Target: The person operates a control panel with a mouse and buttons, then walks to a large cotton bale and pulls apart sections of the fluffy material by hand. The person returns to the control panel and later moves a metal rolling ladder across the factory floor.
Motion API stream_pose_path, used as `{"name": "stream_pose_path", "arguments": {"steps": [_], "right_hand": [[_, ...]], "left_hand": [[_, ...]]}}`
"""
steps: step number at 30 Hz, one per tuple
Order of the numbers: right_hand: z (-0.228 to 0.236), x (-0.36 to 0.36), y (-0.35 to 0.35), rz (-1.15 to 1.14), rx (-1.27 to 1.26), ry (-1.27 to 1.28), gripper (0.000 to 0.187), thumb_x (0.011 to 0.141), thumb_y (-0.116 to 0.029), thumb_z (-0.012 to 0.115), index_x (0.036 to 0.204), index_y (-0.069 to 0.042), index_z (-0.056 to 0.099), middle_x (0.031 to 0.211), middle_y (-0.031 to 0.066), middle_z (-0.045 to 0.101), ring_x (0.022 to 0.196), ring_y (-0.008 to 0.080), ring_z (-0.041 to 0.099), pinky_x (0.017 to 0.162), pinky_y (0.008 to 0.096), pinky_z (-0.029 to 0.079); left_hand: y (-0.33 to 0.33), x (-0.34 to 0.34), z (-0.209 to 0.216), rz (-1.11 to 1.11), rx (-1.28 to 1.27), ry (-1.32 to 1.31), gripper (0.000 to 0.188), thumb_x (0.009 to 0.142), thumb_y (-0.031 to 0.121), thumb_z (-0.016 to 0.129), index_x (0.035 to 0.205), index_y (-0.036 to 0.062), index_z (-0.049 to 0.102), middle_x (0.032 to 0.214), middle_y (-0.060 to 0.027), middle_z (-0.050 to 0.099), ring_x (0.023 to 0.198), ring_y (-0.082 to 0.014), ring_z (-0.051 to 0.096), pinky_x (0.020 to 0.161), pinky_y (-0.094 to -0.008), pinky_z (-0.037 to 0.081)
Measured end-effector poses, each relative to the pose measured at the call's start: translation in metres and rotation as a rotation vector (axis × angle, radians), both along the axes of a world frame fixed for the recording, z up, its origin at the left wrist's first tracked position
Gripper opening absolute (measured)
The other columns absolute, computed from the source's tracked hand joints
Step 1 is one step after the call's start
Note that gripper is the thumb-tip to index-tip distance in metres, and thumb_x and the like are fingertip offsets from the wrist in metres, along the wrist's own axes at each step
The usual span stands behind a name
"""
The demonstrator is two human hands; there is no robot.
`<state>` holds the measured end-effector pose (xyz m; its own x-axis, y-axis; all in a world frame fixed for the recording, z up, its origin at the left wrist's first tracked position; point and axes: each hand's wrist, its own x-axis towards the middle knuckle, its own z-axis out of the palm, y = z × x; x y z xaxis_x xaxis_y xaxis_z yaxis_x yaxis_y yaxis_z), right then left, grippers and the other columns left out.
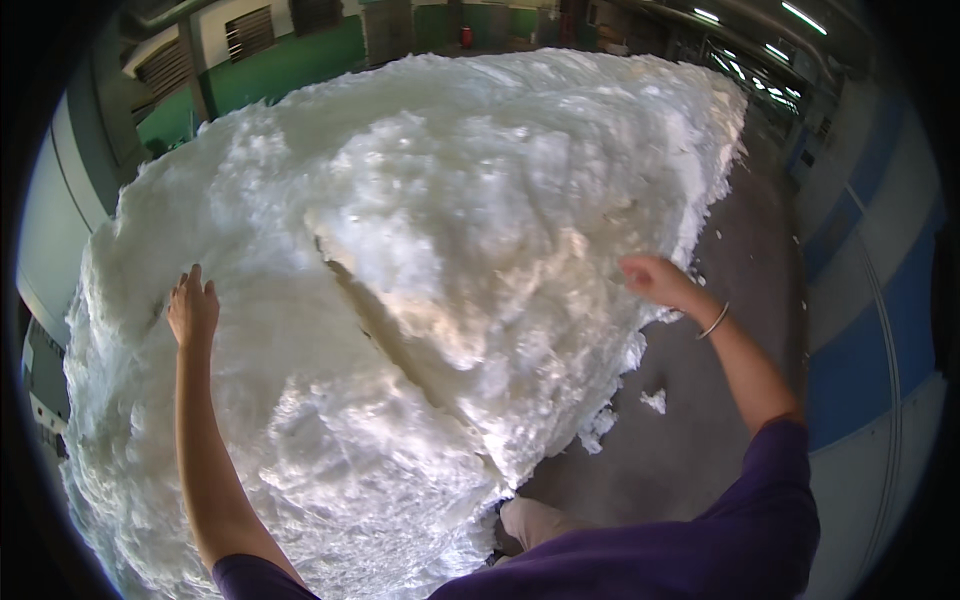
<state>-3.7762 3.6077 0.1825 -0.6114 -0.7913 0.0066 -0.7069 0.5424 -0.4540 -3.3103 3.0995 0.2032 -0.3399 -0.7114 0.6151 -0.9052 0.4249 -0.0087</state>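
Note:
A huge heap of white fluffy fibre (pixel 480 180), like loose wadding, fills most of the view in front of me. Over its left part my left hand (pixel 192 308) reaches out with fingers stretched and a little apart, holding nothing; I cannot tell if it touches the fibre. My right hand (pixel 655 279) is at the heap's right edge. Its fingers are curled closed, and whatever may be in them is hidden. Between the hands, a long dark crease (pixel 385 335) runs diagonally through the heap toward my body.
Grey floor (pixel 690 430) runs along the heap's right side, with a small loose tuft (pixel 654 401) on it. A blue and white panelled wall (pixel 850 350) stands at the right. Pale cabinets (pixel 60 230) are at the left, and a green wall (pixel 290 65) lies behind.

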Motion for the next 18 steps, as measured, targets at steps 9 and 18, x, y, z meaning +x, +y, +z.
{"name": "stream_pose_path", "arguments": {"steps": [9,18], "right_hand": [[-0.062,-0.059,-0.024,0.374,-0.349,0.176,0.084,0.079,-0.021,0.074,0.147,-0.008,0.026,0.148,0.023,0.029,0.134,0.0366,0.035,0.108,0.042,0.033],[-0.02,-0.099,-0.226,0.618,-0.517,0.774,0.12,0.052,-0.03,0.088,0.151,-0.023,0.02,0.143,0.0178,0.029,0.134,0.0397,0.029,0.11,0.0642,0.016]], "left_hand": [[0.249,-0.228,-0.023,-0.439,0.2,0.173,0.084,0.071,0.049,0.075,0.137,0.011,0.04,0.132,-0.0226,0.04,0.115,-0.0457,0.043,0.093,-0.0524,0.044],[0.183,-0.3,-0.026,-0.144,0.058,0.119,0.099,0.053,0.03,0.088,0.137,0.0091,0.04,0.138,-0.0278,0.037,0.117,-0.0447,0.045,0.094,-0.0495,0.044]]}}
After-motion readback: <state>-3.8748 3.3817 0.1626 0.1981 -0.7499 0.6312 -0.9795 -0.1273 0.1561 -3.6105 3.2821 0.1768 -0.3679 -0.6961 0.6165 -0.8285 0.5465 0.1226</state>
